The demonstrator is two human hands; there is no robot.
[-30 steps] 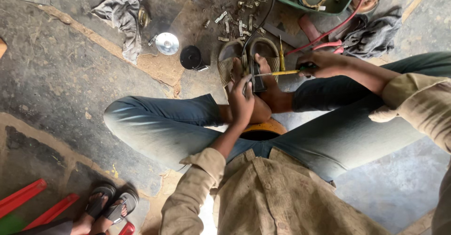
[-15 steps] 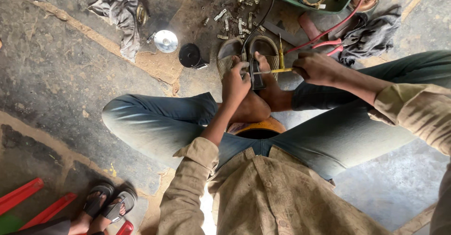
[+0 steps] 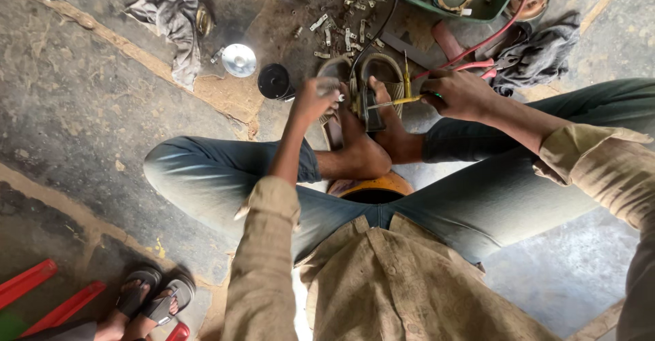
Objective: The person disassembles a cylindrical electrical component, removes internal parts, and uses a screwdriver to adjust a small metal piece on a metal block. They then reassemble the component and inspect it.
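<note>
Since half a second ago my left hand (image 3: 315,100) has slid left off the feet; its fingers now curl against the dark metal part (image 3: 365,102) clamped between my bare feet (image 3: 368,151). Left of it, open floor (image 3: 82,109) reaches the rag (image 3: 174,20). My right hand (image 3: 458,94) pinches a yellow screwdriver (image 3: 396,101), tip at that part's right edge.

You look straight down from one head-worn camera, close above your own lap, legs spread left and right, the concrete floor (image 3: 82,109) far beyond; only this single view covers the scene, shared with none.
</note>
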